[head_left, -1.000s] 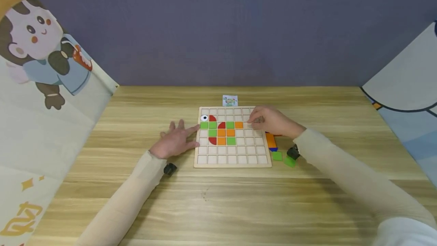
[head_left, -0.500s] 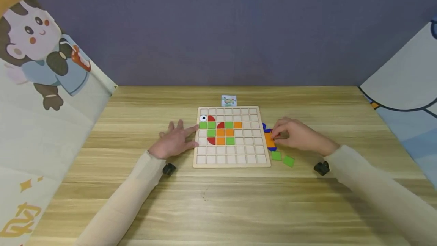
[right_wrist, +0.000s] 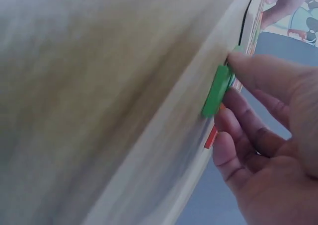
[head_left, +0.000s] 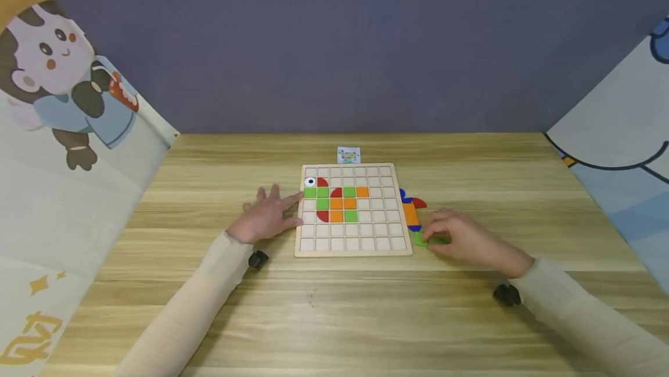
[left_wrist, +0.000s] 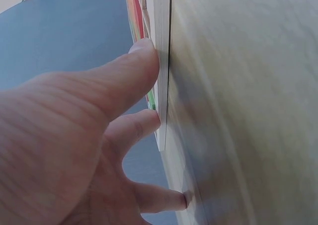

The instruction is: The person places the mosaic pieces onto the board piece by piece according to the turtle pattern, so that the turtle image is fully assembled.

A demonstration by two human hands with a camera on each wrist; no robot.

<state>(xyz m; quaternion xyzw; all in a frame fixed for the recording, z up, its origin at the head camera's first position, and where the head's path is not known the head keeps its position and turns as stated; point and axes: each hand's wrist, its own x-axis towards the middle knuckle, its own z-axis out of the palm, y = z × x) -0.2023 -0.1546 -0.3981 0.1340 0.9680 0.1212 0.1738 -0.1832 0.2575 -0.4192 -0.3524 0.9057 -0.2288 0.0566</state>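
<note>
A square wooden grid board [head_left: 353, 250] lies on the table, some cells filled with green, orange and red tiles and one eye tile [head_left: 310, 182]. At its left edge my left hand [head_left: 266, 214] is spread; in the left wrist view the thumb and a finger touch the board's side [left_wrist: 161, 51]. To the right of the board my right hand [head_left: 460, 237] has thumb and forefinger pinching a green square tile [head_left: 420, 239]. A second green tile [right_wrist: 217, 91] lies by these fingers, partly covered by the hand in the head view.
Beside the board's right edge lie orange pieces [head_left: 410, 214], blue pieces [head_left: 403, 194] and a red quarter-round piece [head_left: 419, 203]. A small picture card [head_left: 348, 155] sits behind the board. A dark wall panel [head_left: 334, 46] stands behind the table.
My right hand has moved from over the board to the loose pieces on the right, then down to the green tiles, uncovering the red piece. My left hand stays at the board's edge.
</note>
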